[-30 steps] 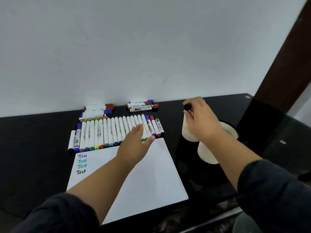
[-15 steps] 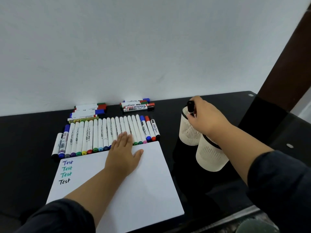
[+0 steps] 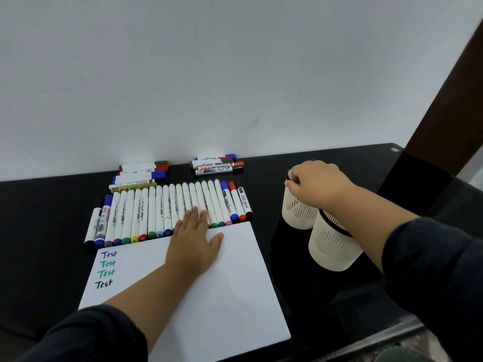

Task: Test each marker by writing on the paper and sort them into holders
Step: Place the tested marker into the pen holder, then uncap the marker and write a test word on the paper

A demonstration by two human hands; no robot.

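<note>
The left hand point(image 3: 194, 244) lies flat on the upper part of the paper point(image 3: 209, 296), with its fingers straight and a little spread; the fingertips reach over the paper's far edge and touch the lower ends of some markers in the row of markers point(image 3: 167, 210). The right hand point(image 3: 317, 182) is over the mouth of the far holder point(image 3: 296, 212), with its fingers bent downward at the rim. A small dark thing shows at its fingertips, but I cannot tell if the hand pinches a marker or only touches the rim. The near holder point(image 3: 332, 246) stands just beside the far one, closer to the person, and the right forearm passes over its top. Both holders are white, ribbed and upright on the black table point(image 3: 39, 231). A small blue tip shows behind the right hand. The paper has 4 words "Test" point(image 3: 107, 269) at its left side, 1 purple, 2 green and 1 black. The row lies side by side just beyond the paper, most with white bodies and coloured caps toward the paper. Behind the row, near the white wall point(image 3: 235, 74), lie 2 small piles of thicker markers: the left pile point(image 3: 142, 173) and the right pile point(image 3: 217, 165). Both arms wear dark sleeves point(image 3: 439, 283).
</note>
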